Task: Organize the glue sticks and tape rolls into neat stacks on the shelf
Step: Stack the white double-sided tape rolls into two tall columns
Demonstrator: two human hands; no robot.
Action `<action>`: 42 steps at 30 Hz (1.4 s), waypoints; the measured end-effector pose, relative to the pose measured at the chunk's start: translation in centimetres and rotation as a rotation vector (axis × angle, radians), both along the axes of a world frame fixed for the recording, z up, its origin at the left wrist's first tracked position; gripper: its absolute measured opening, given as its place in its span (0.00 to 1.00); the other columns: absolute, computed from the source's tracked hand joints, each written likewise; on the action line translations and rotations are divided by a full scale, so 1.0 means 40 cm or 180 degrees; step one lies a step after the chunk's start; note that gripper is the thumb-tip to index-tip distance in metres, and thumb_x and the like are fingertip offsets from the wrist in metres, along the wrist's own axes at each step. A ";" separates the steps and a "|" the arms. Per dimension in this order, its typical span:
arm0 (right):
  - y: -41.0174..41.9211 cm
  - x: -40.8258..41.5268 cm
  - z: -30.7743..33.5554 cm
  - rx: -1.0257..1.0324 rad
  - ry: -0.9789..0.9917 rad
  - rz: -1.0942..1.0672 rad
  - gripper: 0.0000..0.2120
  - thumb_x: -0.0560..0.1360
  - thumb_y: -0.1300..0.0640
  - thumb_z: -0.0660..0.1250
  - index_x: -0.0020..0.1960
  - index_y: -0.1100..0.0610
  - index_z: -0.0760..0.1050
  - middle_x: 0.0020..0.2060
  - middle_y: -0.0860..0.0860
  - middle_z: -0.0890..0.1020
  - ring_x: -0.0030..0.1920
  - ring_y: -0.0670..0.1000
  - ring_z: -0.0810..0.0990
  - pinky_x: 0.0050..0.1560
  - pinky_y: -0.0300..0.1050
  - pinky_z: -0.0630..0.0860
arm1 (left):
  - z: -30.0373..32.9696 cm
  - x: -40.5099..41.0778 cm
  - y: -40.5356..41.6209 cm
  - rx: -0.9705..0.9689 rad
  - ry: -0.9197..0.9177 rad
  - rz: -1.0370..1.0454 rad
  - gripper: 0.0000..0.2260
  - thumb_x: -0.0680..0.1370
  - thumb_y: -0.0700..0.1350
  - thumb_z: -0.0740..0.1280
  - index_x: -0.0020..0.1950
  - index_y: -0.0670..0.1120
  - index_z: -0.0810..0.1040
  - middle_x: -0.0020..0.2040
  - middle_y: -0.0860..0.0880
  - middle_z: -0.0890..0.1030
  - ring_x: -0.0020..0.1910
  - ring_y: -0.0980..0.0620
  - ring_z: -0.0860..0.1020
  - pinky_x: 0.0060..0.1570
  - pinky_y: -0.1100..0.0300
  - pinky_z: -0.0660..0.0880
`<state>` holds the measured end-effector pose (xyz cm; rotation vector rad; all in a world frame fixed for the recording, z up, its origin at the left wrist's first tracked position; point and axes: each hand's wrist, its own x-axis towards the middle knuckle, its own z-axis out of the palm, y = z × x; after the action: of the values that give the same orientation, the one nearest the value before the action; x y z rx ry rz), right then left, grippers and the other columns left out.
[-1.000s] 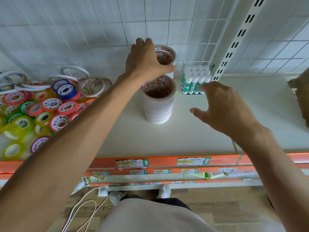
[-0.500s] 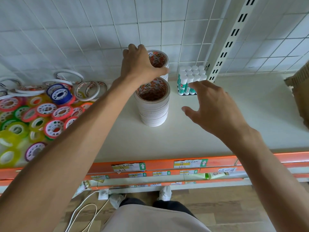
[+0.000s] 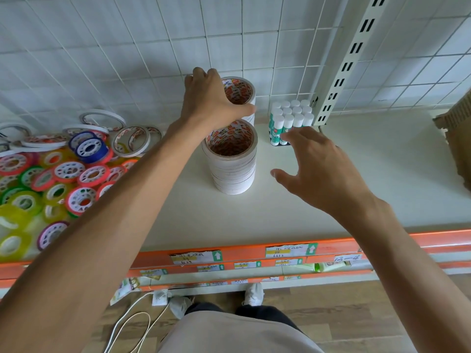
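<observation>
Two stacks of white tape rolls stand on the cream shelf (image 3: 280, 215). The front stack (image 3: 233, 169) is free. My left hand (image 3: 211, 103) grips the top of the back stack (image 3: 240, 94), thumb at its front and fingers behind it. My right hand (image 3: 318, 169) hovers open above the shelf, fingers spread, right of the front stack and just in front of a block of upright glue sticks (image 3: 289, 121) with white caps and green labels.
A loose heap of coloured tape rolls (image 3: 51, 179) and thin white rolls (image 3: 130, 141) fills the shelf's left. A slotted upright post (image 3: 341, 72) stands behind the glue sticks. A cardboard box (image 3: 458, 138) sits at right. The orange shelf edge (image 3: 254, 253) carries price labels.
Both hands keep nearly the same pose; my left hand still holds the back stack's top. The camera view has tilted slightly, shifting everything lower in frame.
</observation>
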<state>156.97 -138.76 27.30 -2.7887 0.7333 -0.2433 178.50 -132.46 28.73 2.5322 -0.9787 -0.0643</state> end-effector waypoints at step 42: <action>0.407 0.717 -0.172 0.0636 0.0205 0.0398 0.34 0.69 0.37 0.74 0.66 0.57 0.73 0.62 0.59 0.74 0.61 0.60 0.75 0.60 0.54 0.76 | -0.033 0.174 0.932 0.0109 0.0028 -0.0670 0.25 0.78 0.53 0.70 0.73 0.48 0.73 0.69 0.53 0.75 0.68 0.54 0.72 0.66 0.52 0.72</action>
<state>185.67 -122.49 20.41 -2.6487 0.5609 -0.0535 185.46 -95.16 27.39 2.4478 -1.2474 -0.1549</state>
